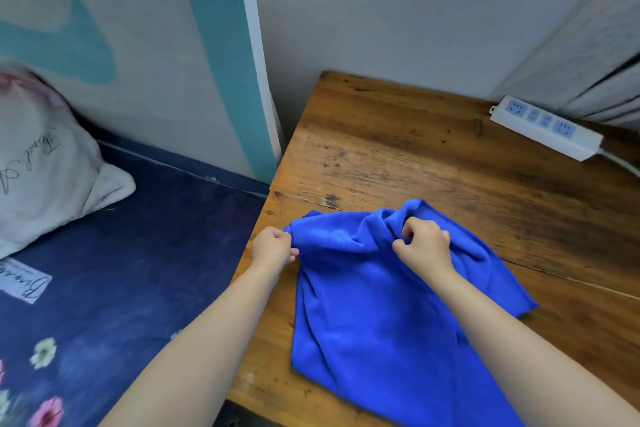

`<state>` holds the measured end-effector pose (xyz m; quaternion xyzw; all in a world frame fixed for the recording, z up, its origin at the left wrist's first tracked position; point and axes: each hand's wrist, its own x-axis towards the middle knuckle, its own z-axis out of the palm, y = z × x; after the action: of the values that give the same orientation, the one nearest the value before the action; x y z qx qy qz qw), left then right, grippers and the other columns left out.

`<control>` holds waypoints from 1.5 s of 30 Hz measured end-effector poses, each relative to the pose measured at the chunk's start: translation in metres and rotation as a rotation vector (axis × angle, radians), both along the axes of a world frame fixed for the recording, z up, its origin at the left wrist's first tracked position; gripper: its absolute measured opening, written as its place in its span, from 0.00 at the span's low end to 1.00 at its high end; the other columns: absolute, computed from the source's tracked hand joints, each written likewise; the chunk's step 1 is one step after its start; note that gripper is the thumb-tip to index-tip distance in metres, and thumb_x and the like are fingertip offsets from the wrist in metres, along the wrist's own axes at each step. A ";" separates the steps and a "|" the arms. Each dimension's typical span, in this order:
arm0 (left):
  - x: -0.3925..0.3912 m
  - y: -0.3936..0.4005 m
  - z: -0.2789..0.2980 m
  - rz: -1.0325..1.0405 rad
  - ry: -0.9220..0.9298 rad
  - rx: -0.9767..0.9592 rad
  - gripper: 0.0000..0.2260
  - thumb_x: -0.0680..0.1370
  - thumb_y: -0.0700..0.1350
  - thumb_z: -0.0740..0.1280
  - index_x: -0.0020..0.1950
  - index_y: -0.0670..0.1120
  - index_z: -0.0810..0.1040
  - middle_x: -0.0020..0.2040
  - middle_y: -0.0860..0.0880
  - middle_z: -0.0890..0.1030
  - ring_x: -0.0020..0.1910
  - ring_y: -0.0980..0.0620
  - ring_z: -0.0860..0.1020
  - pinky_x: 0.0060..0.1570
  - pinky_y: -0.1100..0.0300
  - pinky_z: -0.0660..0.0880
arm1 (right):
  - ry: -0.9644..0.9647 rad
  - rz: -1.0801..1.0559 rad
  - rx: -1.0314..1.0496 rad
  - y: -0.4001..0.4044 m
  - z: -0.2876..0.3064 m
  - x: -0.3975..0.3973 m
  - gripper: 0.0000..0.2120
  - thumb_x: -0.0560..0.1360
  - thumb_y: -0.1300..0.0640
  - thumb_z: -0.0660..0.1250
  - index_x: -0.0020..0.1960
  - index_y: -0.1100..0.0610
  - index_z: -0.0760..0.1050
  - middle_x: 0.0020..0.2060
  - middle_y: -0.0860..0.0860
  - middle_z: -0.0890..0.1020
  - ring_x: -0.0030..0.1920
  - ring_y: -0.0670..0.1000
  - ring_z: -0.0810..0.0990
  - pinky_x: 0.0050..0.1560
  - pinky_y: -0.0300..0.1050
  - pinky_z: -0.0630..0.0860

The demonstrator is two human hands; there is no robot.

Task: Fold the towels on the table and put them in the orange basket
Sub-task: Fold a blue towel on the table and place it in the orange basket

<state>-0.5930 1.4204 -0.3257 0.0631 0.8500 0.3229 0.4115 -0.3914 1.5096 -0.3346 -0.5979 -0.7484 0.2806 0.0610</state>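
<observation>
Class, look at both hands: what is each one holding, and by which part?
Both hold the blue towel. The left hand pinches its far left corner; the right hand grips bunched cloth along the far edge.

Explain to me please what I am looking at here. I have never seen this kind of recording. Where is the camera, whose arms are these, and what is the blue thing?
There is no machine here. One camera sits on a person's head and looks forward and down, so the two bare arms coming in from the bottom of the picture are that person's own.

The blue thing is a towel, lying crumpled on a wooden table. The left hand pinches the towel's far left corner, near the table's edge. The right hand grips a bunched part of the cloth along its far edge. It looks as though the towel is being spread out for folding.

At the table's far right lies a white power strip. Left of the table is a dark blue bed cover with a white pillow. No orange basket shows in this view.
</observation>
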 end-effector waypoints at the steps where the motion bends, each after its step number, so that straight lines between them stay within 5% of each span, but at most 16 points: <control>1: -0.001 -0.001 0.001 0.045 -0.028 0.034 0.10 0.79 0.36 0.55 0.38 0.43 0.68 0.31 0.47 0.74 0.24 0.55 0.75 0.27 0.65 0.73 | 0.079 -0.080 -0.040 -0.002 0.001 -0.002 0.17 0.67 0.67 0.63 0.28 0.54 0.57 0.26 0.49 0.67 0.34 0.53 0.66 0.41 0.44 0.58; 5: -0.006 -0.001 0.007 0.170 -0.079 0.129 0.07 0.79 0.36 0.55 0.43 0.40 0.70 0.36 0.49 0.72 0.32 0.54 0.77 0.22 0.72 0.74 | 0.328 -0.314 -0.107 -0.001 0.010 -0.002 0.19 0.67 0.71 0.61 0.27 0.55 0.56 0.23 0.49 0.62 0.28 0.50 0.59 0.31 0.41 0.59; 9: -0.014 -0.006 0.012 0.150 -0.066 0.119 0.07 0.78 0.35 0.55 0.44 0.40 0.70 0.36 0.49 0.72 0.31 0.53 0.76 0.27 0.67 0.76 | 0.545 -0.621 -0.188 0.007 0.021 0.016 0.18 0.67 0.72 0.62 0.27 0.56 0.59 0.25 0.50 0.63 0.27 0.48 0.59 0.25 0.38 0.58; 13: -0.023 -0.018 0.014 0.010 0.049 0.066 0.07 0.77 0.35 0.53 0.43 0.40 0.69 0.35 0.47 0.74 0.29 0.52 0.76 0.37 0.62 0.74 | 0.359 -0.708 -0.353 0.009 0.019 0.047 0.19 0.67 0.73 0.65 0.29 0.56 0.61 0.26 0.52 0.66 0.26 0.51 0.63 0.27 0.40 0.60; 19: -0.027 -0.041 0.011 -0.275 0.106 -0.158 0.06 0.77 0.35 0.51 0.45 0.40 0.67 0.38 0.42 0.76 0.25 0.51 0.74 0.30 0.63 0.69 | 0.209 -0.774 -0.651 -0.005 0.013 0.084 0.10 0.69 0.73 0.65 0.39 0.59 0.69 0.37 0.56 0.71 0.39 0.54 0.70 0.31 0.40 0.60; 24: -0.026 -0.049 0.002 -0.351 0.063 -0.173 0.02 0.78 0.38 0.58 0.48 0.41 0.69 0.30 0.46 0.75 0.12 0.60 0.71 0.28 0.66 0.71 | 0.460 -0.840 -0.690 -0.011 0.029 0.094 0.14 0.69 0.73 0.61 0.40 0.54 0.69 0.33 0.51 0.72 0.33 0.51 0.68 0.32 0.40 0.59; 28: -0.028 -0.048 0.001 -0.366 0.055 -0.157 0.02 0.77 0.38 0.61 0.45 0.41 0.72 0.29 0.47 0.74 0.17 0.55 0.74 0.36 0.59 0.76 | 0.688 -0.869 -0.734 -0.013 0.043 0.093 0.10 0.73 0.65 0.62 0.35 0.55 0.70 0.18 0.45 0.77 0.22 0.45 0.75 0.31 0.37 0.63; 31: -0.032 -0.043 0.008 -0.314 0.055 -0.110 0.03 0.78 0.38 0.60 0.46 0.42 0.72 0.30 0.47 0.73 0.19 0.54 0.74 0.37 0.60 0.75 | 0.747 -0.847 -0.598 -0.011 0.050 0.094 0.13 0.75 0.60 0.63 0.32 0.53 0.68 0.18 0.45 0.75 0.28 0.48 0.71 0.31 0.38 0.62; 35: -0.036 -0.030 0.028 -0.248 0.049 0.025 0.06 0.78 0.38 0.57 0.47 0.41 0.73 0.35 0.46 0.74 0.21 0.55 0.75 0.33 0.63 0.74 | 0.618 -0.807 -0.352 -0.006 0.066 0.098 0.15 0.74 0.63 0.65 0.30 0.55 0.69 0.19 0.49 0.72 0.20 0.45 0.68 0.23 0.33 0.59; 40: -0.034 0.001 0.070 -0.221 0.048 0.192 0.10 0.79 0.37 0.55 0.55 0.38 0.73 0.34 0.48 0.70 0.26 0.53 0.71 0.25 0.66 0.74 | 0.544 -0.859 -0.235 0.008 0.113 0.099 0.05 0.75 0.65 0.63 0.42 0.57 0.75 0.30 0.52 0.70 0.27 0.50 0.67 0.25 0.37 0.62; 45: -0.022 0.046 0.128 -0.209 0.033 0.394 0.07 0.79 0.37 0.54 0.51 0.42 0.71 0.33 0.47 0.70 0.24 0.53 0.71 0.22 0.68 0.74 | 0.703 -0.850 -0.014 0.042 0.170 0.091 0.11 0.75 0.64 0.62 0.57 0.62 0.75 0.37 0.52 0.76 0.31 0.44 0.68 0.30 0.36 0.65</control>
<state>-0.6153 1.4660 -0.1978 0.2353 0.7659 0.4374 0.4083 -0.3005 1.5520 -0.1648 -0.7182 -0.3738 0.4190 0.4109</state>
